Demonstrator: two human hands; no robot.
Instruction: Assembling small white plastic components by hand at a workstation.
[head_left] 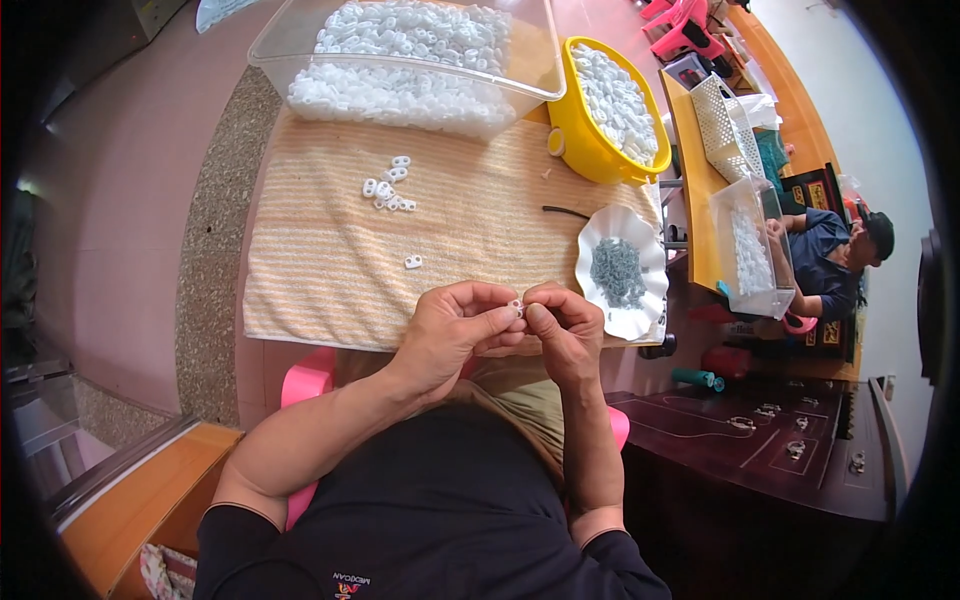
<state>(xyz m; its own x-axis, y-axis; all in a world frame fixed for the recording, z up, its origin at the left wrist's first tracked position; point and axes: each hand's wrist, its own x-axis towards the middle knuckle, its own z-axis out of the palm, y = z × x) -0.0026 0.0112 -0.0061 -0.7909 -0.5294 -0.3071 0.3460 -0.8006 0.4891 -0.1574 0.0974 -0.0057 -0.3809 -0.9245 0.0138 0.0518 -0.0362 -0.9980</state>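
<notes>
My left hand [450, 328] and my right hand [566, 332] meet above the near edge of the cloth, fingertips pinched together. Between them is a small white plastic piece [517, 308], mostly covered by the fingers. A single white two-holed plastic piece [413, 262] lies on the cloth, up and left of my hands. Farther off sits a loose pile of similar white pieces [385, 190]. Just right of my right hand stands a white scalloped dish [653, 262] holding many small grey-green bits [618, 272], too small to make out singly.
A striped towel [320, 240] covers the table. At its far side stand a clear bin [545, 60] and a yellow tub [575, 130], both full of white pieces. A thin dark rod [566, 211] lies near the dish. At right, another person [835, 255] sits by a clear bin [775, 302].
</notes>
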